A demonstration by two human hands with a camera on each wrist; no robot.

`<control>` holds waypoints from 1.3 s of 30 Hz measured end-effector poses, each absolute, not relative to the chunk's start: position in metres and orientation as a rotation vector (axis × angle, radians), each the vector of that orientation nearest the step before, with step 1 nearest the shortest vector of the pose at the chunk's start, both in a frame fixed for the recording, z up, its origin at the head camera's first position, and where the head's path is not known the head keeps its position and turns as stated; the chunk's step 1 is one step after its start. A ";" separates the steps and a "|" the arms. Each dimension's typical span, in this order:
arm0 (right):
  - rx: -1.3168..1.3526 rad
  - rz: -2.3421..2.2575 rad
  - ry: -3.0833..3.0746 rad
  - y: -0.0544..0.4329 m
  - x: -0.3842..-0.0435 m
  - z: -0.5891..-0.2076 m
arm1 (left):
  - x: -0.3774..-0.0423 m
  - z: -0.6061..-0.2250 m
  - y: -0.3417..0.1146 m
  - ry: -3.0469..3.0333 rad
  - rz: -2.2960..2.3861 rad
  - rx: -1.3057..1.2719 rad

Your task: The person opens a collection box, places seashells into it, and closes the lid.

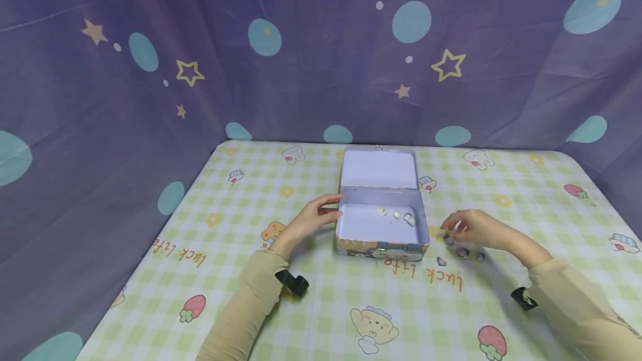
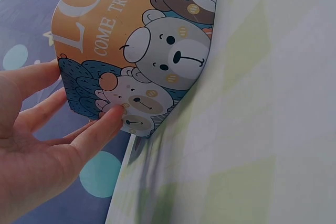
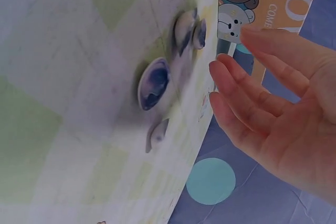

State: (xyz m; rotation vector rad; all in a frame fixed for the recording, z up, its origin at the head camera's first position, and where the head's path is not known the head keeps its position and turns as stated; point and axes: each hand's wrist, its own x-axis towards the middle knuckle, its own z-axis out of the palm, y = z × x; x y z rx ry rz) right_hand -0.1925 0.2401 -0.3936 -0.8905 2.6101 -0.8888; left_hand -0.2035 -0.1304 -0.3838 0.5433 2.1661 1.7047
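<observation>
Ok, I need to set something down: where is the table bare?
Tablecloth lies bare left of the left hand, in front of the box, and from the right hand back to the curtain. Crowded: by that hand and in the box's right part, both with shells.

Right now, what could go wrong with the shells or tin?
The right hand is close to the loose shells on the tablecloth; a low sweep could scatter them. The left hand touches the open tin; a push might shift it and jostle the shells inside.
</observation>
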 end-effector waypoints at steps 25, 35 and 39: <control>-0.800 -0.903 2.550 0.237 -0.200 -0.408 | -0.203 -0.383 -0.131 2.166 1.699 0.550; -0.862 -0.897 2.559 0.235 -0.201 -0.411 | -0.206 -0.388 -0.131 2.167 1.712 0.543; -0.874 -0.908 2.560 0.234 -0.200 -0.411 | -0.203 -0.383 -0.130 2.171 1.706 0.539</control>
